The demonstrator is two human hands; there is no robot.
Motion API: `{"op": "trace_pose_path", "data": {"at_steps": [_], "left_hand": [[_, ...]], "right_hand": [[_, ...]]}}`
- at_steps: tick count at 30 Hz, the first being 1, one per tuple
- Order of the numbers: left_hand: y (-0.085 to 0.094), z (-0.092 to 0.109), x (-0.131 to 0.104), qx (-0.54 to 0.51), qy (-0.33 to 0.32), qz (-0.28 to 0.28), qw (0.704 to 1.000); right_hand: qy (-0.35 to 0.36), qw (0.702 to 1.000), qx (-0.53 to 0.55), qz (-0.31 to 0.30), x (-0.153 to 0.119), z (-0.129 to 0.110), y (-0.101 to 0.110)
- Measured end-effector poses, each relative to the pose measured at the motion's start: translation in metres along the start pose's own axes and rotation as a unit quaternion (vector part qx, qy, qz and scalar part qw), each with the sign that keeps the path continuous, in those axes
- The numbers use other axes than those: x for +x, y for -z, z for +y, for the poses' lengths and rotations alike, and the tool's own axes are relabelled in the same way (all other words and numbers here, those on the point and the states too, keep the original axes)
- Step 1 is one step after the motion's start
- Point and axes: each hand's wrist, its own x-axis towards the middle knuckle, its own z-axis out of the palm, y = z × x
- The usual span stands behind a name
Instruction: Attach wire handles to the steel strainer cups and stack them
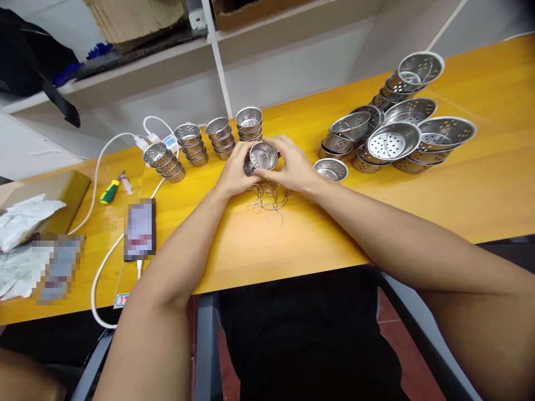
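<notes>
left hand (236,171), right hand (293,164): holding metal cup (263,156) | curved wires (267,199): on table (301,236) | stacked cups (220,138): both sides

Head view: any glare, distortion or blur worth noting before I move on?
Head view: pale sheen on the tabletop; bright highlights on the right-hand metal cups; strong wide-angle stretch, with left arm and right arm broadening toward the lower corners; phone screen pixelated; held cup slightly soft, its outline readable.
</notes>
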Motion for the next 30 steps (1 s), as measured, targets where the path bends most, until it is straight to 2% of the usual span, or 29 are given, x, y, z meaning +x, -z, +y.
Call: {"op": "trace_pose_path", "data": {"at_steps": [5, 11, 15, 19, 21, 23, 26, 30], "left_hand": [[0.001, -0.015, -0.004, -0.024, 0.064, 0.008, 0.998], [0.001, -0.032, -0.011, -0.086, 0.099, -0.047, 0.99], [-0.004, -0.037, -0.011, -0.077, 0.072, -0.033, 0.994], [-0.004, -0.04, -0.009, -0.052, 0.066, 0.019, 0.996], [-0.002, -0.038, -0.007, -0.046, 0.056, 0.03, 0.997], [0.001, -0.03, -0.005, -0.042, 0.04, 0.024, 0.998], [0.002, -0.015, -0.002, -0.038, 0.013, -0.001, 0.999], [0.0, 0.002, -0.001, -0.038, -0.02, -0.028, 0.999]], "right_hand": [[-0.068, 0.996, -0.035, 0.052, 0.005, 0.027, -0.005], [-0.146, 0.987, -0.062, 0.02, 0.006, 0.049, -0.012], [-0.147, 0.988, -0.048, 0.009, 0.009, 0.049, -0.011], [-0.093, 0.993, -0.022, 0.062, 0.009, 0.041, -0.005], [-0.039, 0.996, -0.016, 0.085, 0.007, 0.032, -0.003], [-0.006, 0.997, -0.011, 0.079, 0.005, 0.022, -0.004], [-0.02, 0.998, 0.004, 0.053, 0.003, 0.011, -0.01], [-0.045, 0.998, 0.031, 0.027, 0.005, 0.012, -0.013]]}}
